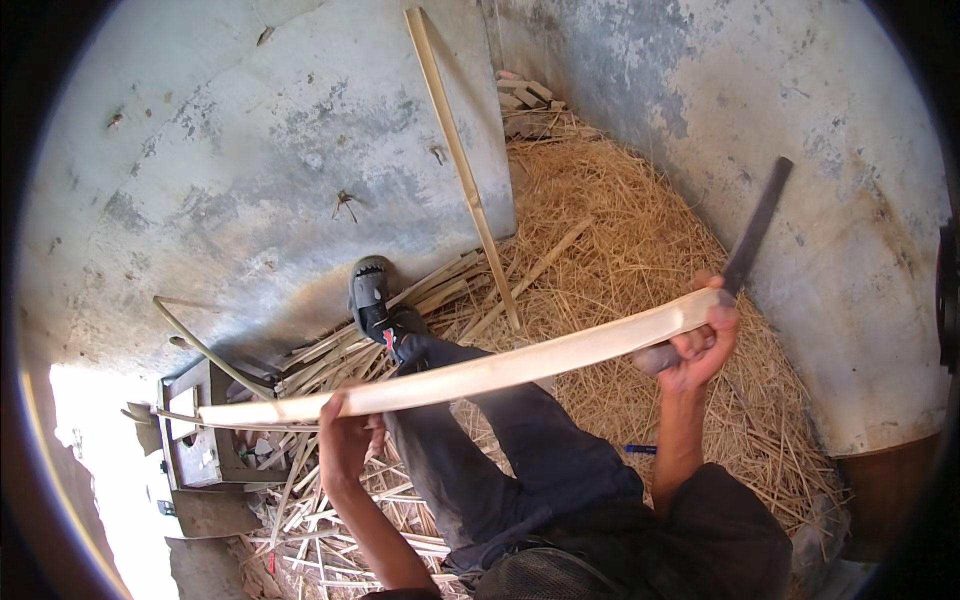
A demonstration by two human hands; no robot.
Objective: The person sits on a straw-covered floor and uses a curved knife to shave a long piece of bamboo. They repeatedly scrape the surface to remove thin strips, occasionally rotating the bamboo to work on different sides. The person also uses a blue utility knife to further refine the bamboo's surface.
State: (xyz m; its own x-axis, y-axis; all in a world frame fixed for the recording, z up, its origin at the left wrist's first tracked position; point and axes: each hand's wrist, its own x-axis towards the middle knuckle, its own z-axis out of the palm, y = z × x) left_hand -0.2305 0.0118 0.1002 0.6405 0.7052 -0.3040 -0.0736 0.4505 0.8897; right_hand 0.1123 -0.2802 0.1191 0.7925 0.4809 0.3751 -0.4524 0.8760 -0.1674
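- Head view: split bamboo strip [500, 372], pale and slightly bowed, held crosswise over the person's legs; right end higher than left.
- Left hand [345, 432]: under the strip left of its middle, fingers curled on its lower edge, grasping it; thumb placement not clear.
- Right hand [700, 345]: fingers clenched around the strip's right end, and a dark bar-shaped tool [757, 225] in the same fist.
- Tool's long flat part points up and right past the fist; rounded brownish end shows below the strip, left of the fingers. Can't tell if it has a sharp edge.
- Strip's left end overlaps a wooden box frame [168, 440] in the view; contact can't be told.
- Second bamboo strip [458, 158] leans upright against the stained wall [250, 140], lower end down among the shavings.
- Straw-like shavings [640, 230] heaped in the corner and spread right of the legs.
- Loose thin strips [440, 285] piled beside the wall, near the dark shoe [370, 285] on an outstretched foot.
- Dark trousers [545, 440] under the held strip.
- Small blue pen-like object [640, 449] on the shavings, just beside the right forearm.
- Bright opening [110, 470] at far left, beyond the box frame.
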